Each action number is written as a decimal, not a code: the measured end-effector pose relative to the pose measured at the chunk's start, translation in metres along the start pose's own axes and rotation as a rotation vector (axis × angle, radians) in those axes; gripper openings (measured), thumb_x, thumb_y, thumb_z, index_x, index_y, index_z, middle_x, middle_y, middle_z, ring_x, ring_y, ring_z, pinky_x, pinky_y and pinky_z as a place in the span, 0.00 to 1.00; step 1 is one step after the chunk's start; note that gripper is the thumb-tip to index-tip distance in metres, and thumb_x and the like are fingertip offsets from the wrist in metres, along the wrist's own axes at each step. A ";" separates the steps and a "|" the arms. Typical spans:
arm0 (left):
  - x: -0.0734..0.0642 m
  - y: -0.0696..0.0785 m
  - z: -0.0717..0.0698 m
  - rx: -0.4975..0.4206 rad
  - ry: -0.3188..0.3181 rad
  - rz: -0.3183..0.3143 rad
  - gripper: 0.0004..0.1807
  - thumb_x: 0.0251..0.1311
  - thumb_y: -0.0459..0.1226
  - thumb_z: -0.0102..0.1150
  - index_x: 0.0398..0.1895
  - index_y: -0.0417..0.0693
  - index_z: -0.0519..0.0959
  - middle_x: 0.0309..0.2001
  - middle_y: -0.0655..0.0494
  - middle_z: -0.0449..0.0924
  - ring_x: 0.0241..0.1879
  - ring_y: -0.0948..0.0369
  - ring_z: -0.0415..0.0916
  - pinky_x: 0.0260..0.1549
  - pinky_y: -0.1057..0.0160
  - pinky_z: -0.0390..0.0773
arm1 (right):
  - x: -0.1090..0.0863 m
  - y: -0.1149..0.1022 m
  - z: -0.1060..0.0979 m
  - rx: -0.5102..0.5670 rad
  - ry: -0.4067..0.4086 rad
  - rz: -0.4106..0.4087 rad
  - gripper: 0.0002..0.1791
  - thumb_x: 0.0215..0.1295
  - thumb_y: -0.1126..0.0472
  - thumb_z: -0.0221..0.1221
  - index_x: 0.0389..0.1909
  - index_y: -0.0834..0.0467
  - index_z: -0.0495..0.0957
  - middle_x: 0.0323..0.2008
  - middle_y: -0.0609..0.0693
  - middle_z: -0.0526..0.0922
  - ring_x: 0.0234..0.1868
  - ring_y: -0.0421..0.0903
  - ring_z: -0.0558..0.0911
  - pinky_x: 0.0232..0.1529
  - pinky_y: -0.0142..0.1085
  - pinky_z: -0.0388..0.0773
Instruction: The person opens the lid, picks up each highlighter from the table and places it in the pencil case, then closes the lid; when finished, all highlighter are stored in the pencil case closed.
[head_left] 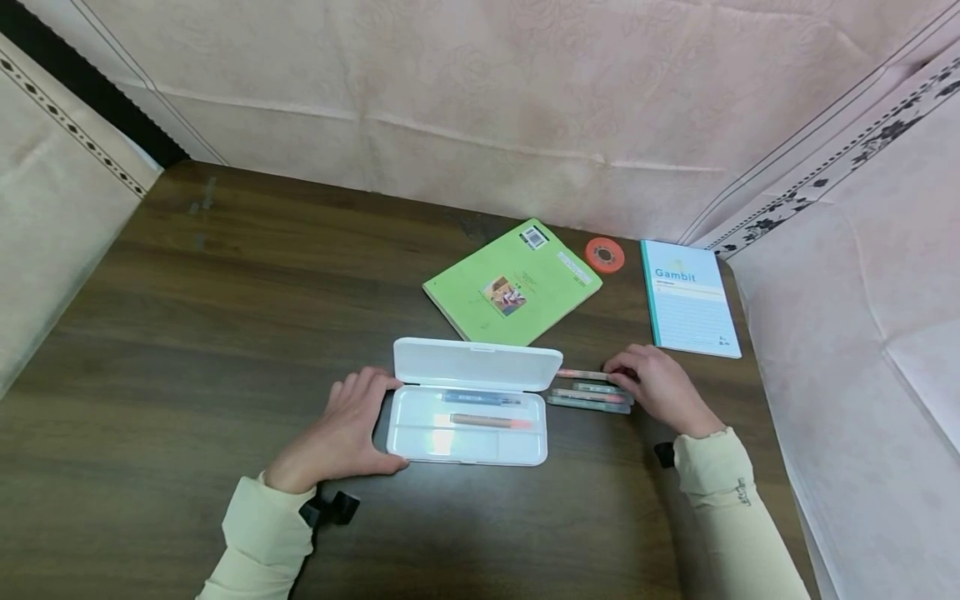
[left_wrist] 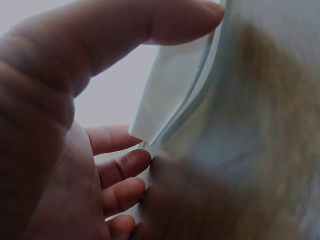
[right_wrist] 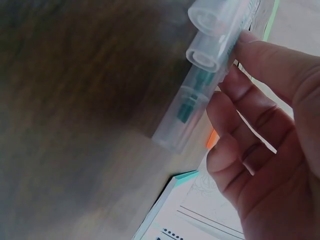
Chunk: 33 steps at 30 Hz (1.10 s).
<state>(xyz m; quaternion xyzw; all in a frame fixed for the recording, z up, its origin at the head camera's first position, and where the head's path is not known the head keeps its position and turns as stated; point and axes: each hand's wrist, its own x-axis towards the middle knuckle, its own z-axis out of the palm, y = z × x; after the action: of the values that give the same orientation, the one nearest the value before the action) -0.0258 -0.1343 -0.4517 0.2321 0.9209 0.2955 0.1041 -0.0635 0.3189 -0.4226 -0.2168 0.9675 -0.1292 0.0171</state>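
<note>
A white pencil case (head_left: 468, 450) lies with its lid (head_left: 476, 362) raised. Inside are a blue pen (head_left: 480, 398) and a grey-brown pen with a pink end (head_left: 487, 422). My left hand (head_left: 341, 429) holds the case's left end, thumb at the front corner and fingers at the back one. To the right of the case, several pens (head_left: 588, 406) with clear caps lie side by side. My right hand (head_left: 660, 387) pinches a pink-ended pen (head_left: 581, 374) at the back of this group. Clear pen ends (right_wrist: 182, 117) show close beside its fingers in the right wrist view.
Behind the case lies a green book (head_left: 517, 279), close to the raised lid. An orange-red tape roll (head_left: 604, 255) sits at its right. Farther right is a light blue Gambit notebook (head_left: 690, 300). Pale patterned cloth (head_left: 450, 92) borders the wooden table (head_left: 187, 375).
</note>
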 end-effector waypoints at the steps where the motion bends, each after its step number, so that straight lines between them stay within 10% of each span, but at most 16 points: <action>1: 0.000 0.000 0.000 0.000 0.000 0.000 0.52 0.32 0.55 0.79 0.62 0.45 0.65 0.55 0.49 0.66 0.49 0.54 0.60 0.45 0.55 0.57 | 0.000 0.000 0.000 0.001 0.001 0.000 0.05 0.60 0.64 0.66 0.37 0.57 0.85 0.34 0.48 0.82 0.35 0.45 0.78 0.39 0.44 0.75; 18: 0.000 0.000 0.000 0.007 0.004 0.002 0.52 0.33 0.56 0.79 0.62 0.45 0.65 0.57 0.47 0.66 0.50 0.52 0.60 0.46 0.54 0.57 | -0.011 -0.015 -0.035 0.005 0.210 0.022 0.07 0.58 0.67 0.68 0.36 0.56 0.83 0.33 0.46 0.81 0.32 0.41 0.73 0.33 0.40 0.73; 33: 0.001 -0.001 0.002 0.015 0.005 -0.001 0.52 0.32 0.56 0.79 0.62 0.45 0.65 0.56 0.48 0.66 0.50 0.53 0.61 0.46 0.54 0.57 | -0.007 -0.084 -0.051 -0.058 0.230 -0.142 0.10 0.53 0.64 0.71 0.37 0.55 0.84 0.35 0.45 0.82 0.35 0.40 0.76 0.35 0.38 0.75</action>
<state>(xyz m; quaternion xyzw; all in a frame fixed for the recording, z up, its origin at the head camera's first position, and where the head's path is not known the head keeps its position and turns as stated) -0.0264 -0.1339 -0.4539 0.2315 0.9235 0.2889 0.1002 -0.0270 0.2611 -0.3521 -0.2687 0.9487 -0.1259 -0.1096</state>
